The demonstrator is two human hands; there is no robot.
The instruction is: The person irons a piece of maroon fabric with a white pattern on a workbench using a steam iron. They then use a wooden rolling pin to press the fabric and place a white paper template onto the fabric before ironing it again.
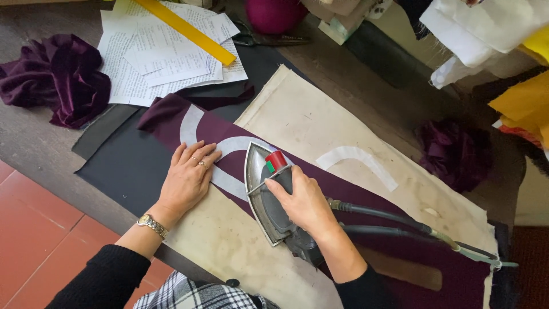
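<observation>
My right hand [306, 201] grips the handle of a grey steam iron [264, 197] with a red knob, its soleplate flat on a dark maroon fabric piece [366, 197]. A curved white interfacing strip [229, 146] lies on the maroon fabric under the iron's tip. My left hand [187, 176], wearing a ring and a gold wristwatch, lies flat with fingers spread on the fabric and the strip, just left of the iron. All of this sits on a stained cream pressing cloth [303, 117].
A second white curved strip [357, 163] lies right of the iron. The iron's grey hoses [400, 220] run right. Papers [166, 54] with a yellow ruler [186, 30], scissors [269, 39], bunched purple cloth [57, 77] and more fabric heaps [486, 28] ring the wooden table.
</observation>
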